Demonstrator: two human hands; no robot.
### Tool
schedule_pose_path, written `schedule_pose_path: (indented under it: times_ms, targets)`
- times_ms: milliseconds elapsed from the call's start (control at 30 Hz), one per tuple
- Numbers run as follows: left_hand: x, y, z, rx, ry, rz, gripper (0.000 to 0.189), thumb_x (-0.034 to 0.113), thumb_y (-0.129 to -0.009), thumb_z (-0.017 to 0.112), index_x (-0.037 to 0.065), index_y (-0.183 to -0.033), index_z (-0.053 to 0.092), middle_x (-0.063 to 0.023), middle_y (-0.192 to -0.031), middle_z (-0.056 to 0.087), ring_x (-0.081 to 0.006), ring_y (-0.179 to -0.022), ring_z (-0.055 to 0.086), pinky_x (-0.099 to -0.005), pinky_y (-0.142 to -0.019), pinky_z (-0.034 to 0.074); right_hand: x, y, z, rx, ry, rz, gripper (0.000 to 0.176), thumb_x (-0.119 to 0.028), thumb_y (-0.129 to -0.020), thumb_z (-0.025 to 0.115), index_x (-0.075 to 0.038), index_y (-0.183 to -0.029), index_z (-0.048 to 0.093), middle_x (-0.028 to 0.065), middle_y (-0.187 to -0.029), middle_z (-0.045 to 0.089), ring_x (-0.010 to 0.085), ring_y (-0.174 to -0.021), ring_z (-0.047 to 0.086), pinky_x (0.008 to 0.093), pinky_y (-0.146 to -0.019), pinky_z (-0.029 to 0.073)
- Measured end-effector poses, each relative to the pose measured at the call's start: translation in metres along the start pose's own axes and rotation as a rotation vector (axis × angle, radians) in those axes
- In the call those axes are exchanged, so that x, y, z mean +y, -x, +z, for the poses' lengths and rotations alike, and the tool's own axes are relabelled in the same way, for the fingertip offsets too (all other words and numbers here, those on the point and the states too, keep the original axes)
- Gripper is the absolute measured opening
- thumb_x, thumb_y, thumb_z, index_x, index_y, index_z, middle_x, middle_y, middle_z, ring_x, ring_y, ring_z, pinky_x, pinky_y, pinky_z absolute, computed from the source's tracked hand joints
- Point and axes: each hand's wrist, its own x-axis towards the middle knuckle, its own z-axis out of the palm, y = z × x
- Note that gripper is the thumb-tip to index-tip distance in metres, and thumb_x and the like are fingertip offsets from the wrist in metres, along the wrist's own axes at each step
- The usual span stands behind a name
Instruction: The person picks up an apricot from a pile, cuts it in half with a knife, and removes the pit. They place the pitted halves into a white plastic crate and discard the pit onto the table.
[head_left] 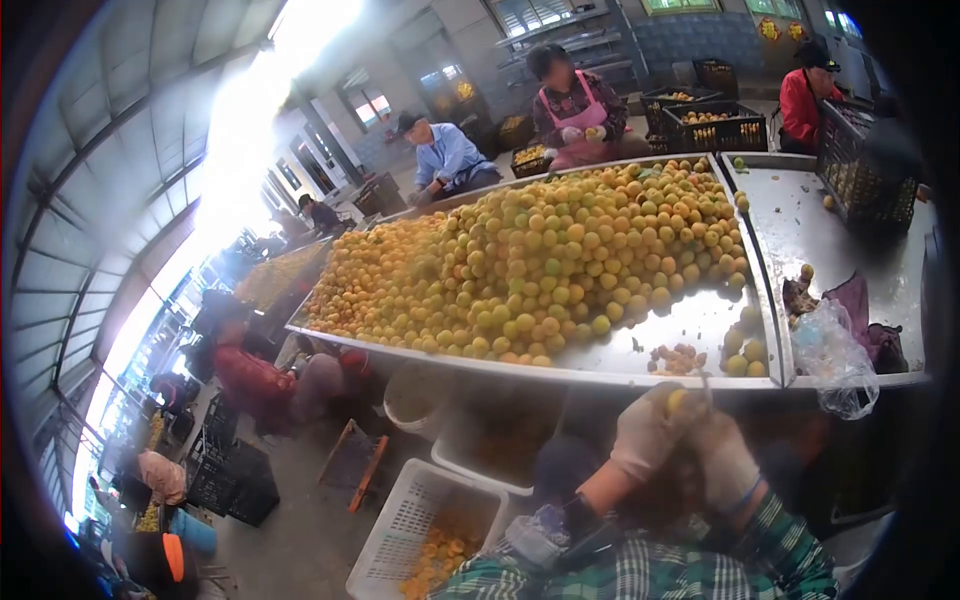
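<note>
Both my hands wear pale gloves and meet just in front of the near edge of the metal sorting table [540,374]. My left hand [645,435] is closed around a yellow apricot [677,401]. My right hand [722,462] is pressed close beside it with its fingers bent in. Whether it holds something small is hidden. Just beyond my hands lies a small heap of brownish pits [677,358], with a few apricots [745,345] to its right. A large pile of apricots [540,260] covers much of the table.
A white crate [375,560] with orange fruit pieces [437,560] stands on the floor at lower left, near a white bucket [412,400]. On the right are a plastic bag [835,355] and a black crate [865,170]. Several people work around the tables.
</note>
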Motion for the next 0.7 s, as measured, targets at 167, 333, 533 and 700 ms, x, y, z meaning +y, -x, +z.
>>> schedule_pose_path:
  times_ms: [167,333,533,700]
  targets:
    - [0.012,-0.006,-0.013,-0.133,-0.141,0.049,0.036,0.039,-0.090,0.063,0.004,-0.096,0.064,-0.0170,-0.083,0.065,-0.0328,-0.074,0.064,-0.0361,-0.066,0.051,0.011,-0.006,-0.027,-0.083,-0.279,0.025,0.013,-0.018,-0.082,0.057,-0.010,-0.091,0.062,0.0038,-0.066,0.055,0.0151,-0.048,0.052,0.0263,-0.039,0.043]
    - [-0.009,-0.002,-0.008,-0.218,-0.070,0.081,0.041,0.044,-0.089,0.063,0.004,-0.099,0.064,-0.0165,-0.090,0.062,-0.0335,-0.081,0.061,-0.0373,-0.073,0.050,0.015,0.000,-0.036,-0.153,0.446,-0.301,0.027,-0.008,-0.074,0.061,-0.006,-0.101,0.061,0.0095,-0.082,0.061,0.0228,-0.070,0.063,0.0316,-0.060,0.052]
    - [-0.006,-0.003,-0.009,-0.228,0.007,0.193,0.045,0.046,-0.091,0.060,0.003,-0.102,0.064,-0.0158,-0.091,0.059,-0.0319,-0.083,0.059,-0.0360,-0.078,0.048,0.021,-0.013,-0.045,-0.130,0.877,-0.827,0.038,0.000,-0.071,0.061,-0.004,-0.108,0.061,0.0091,-0.091,0.063,0.0225,-0.078,0.063,0.0299,-0.069,0.052]
    - [-0.042,0.001,0.007,-0.144,0.152,0.122,0.054,0.051,-0.093,0.054,0.000,-0.108,0.061,-0.0149,-0.092,0.060,-0.0259,-0.087,0.060,-0.0359,-0.081,0.048,0.018,-0.023,-0.026,-0.095,0.233,-0.373,0.032,-0.004,-0.079,0.062,-0.004,-0.111,0.062,0.0039,-0.084,0.062,0.0130,-0.073,0.062,0.0240,-0.061,0.050]
